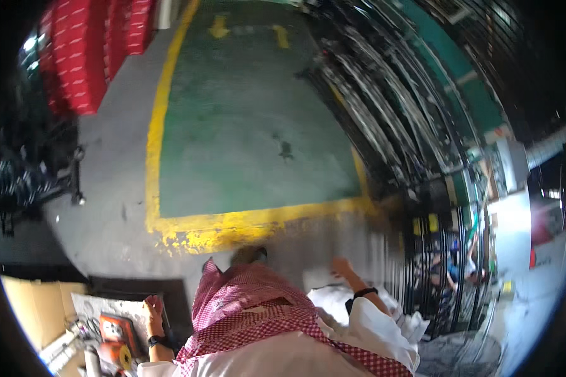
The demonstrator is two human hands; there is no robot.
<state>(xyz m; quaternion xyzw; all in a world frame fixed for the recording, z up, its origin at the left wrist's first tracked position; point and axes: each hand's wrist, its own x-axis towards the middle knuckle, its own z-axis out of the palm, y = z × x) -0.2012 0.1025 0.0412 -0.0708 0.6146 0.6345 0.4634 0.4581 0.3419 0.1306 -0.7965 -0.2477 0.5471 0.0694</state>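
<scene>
My left hand hangs low at my left side, next to a grey flat surface with an orange-red case on it. I cannot tell whether it touches that surface; its fingers are too unclear to read. My right hand is out at my right side over the floor, smeared by motion. Nothing can be made out in either hand. A dark band sits on each wrist. A red-and-white checked cloth lies over the front of my white clothing.
Ahead lies a green floor area edged by a yellow line. Long blurred racks run along the right. Red wrapped stacks stand far left, with a dark wheeled frame nearer. A cardboard box is at lower left.
</scene>
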